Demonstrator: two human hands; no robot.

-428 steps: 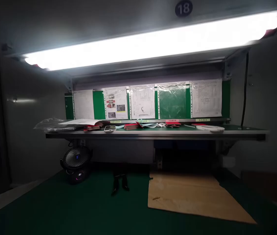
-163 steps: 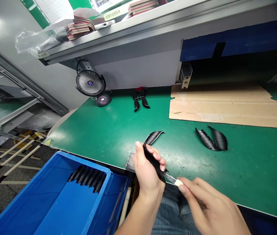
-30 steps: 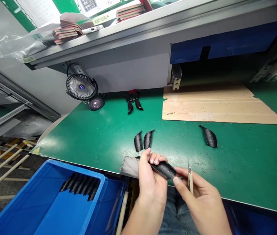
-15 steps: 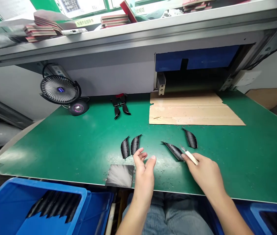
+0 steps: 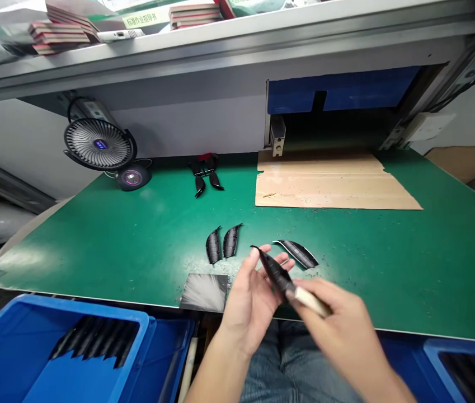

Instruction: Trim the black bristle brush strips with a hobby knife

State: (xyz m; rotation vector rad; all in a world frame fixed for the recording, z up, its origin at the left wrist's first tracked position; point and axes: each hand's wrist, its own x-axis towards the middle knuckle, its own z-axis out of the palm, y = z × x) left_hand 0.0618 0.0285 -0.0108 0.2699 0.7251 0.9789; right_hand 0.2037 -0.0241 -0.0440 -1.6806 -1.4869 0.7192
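My left hand (image 5: pixel 248 305) is raised over the green bench mat (image 5: pixel 107 246), shut on a black curved ribbed plastic piece (image 5: pixel 274 273). My right hand (image 5: pixel 338 319) is shut on a craft knife with a cream handle (image 5: pixel 310 300). Motion blur softens both hands, and the knife's blade is hidden against the piece. Just beyond my fingers lies another curved piece (image 5: pixel 296 253). Two more such pieces (image 5: pixel 222 242) stand side by side to the left. A flat dark square pad (image 5: pixel 203 292) lies at the bench's front edge, near my left hand.
A blue crate (image 5: pixel 81 350) with stacked black pieces sits below the front edge at left, and another blue crate (image 5: pixel 466 358) at right. A cardboard sheet (image 5: pixel 329 182) covers the bench's back. A fan (image 5: pixel 98 144) and a shelf (image 5: pixel 220 47) stand behind.
My left hand has gone from open to shut on a black piece, lifting it off the mat. My right hand has moved in toward it with the knife. Only one piece remains near the right.
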